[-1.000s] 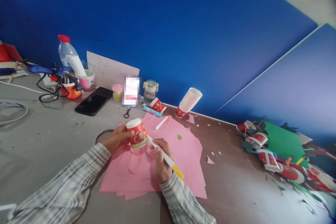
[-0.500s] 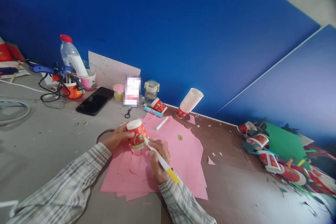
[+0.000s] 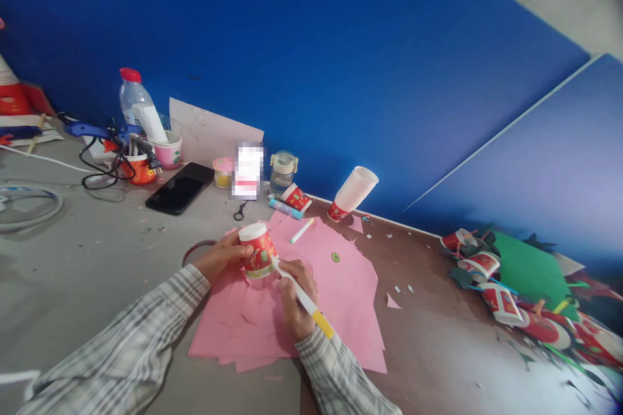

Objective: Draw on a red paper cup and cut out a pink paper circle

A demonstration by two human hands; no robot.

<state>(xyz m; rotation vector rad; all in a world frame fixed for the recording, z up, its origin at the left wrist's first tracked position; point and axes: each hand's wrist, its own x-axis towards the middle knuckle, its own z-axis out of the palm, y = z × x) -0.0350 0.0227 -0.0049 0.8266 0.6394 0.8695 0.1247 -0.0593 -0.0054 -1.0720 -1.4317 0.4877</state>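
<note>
My left hand [image 3: 223,258] is closed around the side of a red printed paper cup [image 3: 259,250], which is upside down with its white base up. Pink paper shows at the cup's lower edge. In my right hand [image 3: 298,295] is a white marker [image 3: 302,295] with a yellow end, its tip against or very close to the right side of the cup. Beneath both hands lies a stack of pink paper sheets [image 3: 341,318]. On it rest another white marker [image 3: 302,231] with a green tip and a small green round piece [image 3: 335,257].
Behind the paper are a glue stick [image 3: 285,209], a tipped red cup [image 3: 296,197], a lidded jar [image 3: 283,173] and a leaning cup stack [image 3: 354,192]. A phone [image 3: 180,188] and scissors [image 3: 240,211] lie left. Cup crafts [image 3: 501,303] and paper scraps [image 3: 393,301] lie right.
The whole view has shifted slightly, with things appearing a little further right and lower. Both hands keep their hold on the cup and marker.
</note>
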